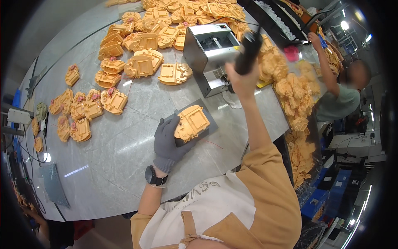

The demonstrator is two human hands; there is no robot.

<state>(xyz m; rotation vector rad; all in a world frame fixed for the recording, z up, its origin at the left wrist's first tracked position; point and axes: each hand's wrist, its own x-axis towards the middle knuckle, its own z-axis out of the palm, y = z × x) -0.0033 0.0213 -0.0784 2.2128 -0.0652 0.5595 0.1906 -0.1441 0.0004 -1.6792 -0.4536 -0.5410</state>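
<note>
My gloved left hand grips the left edge of an orange plastic housing, fingers at its upper corner and thumb along its lower side. The housing lies on a dark grey square pad, its moulded recess facing up. Up and to the right, my bare right hand is closed round a black electric screwdriver, raised over the side of a metal screw feeder box. The screwdriver is blurred, and its tip cannot be made out. A thin red wire trails from under the pad.
Similar housings stand loose and in a heap behind the box, others at the left. More orange parts are piled at the right, where a co-worker reaches forward. A blue-grey sheet lies on the grey tabletop.
</note>
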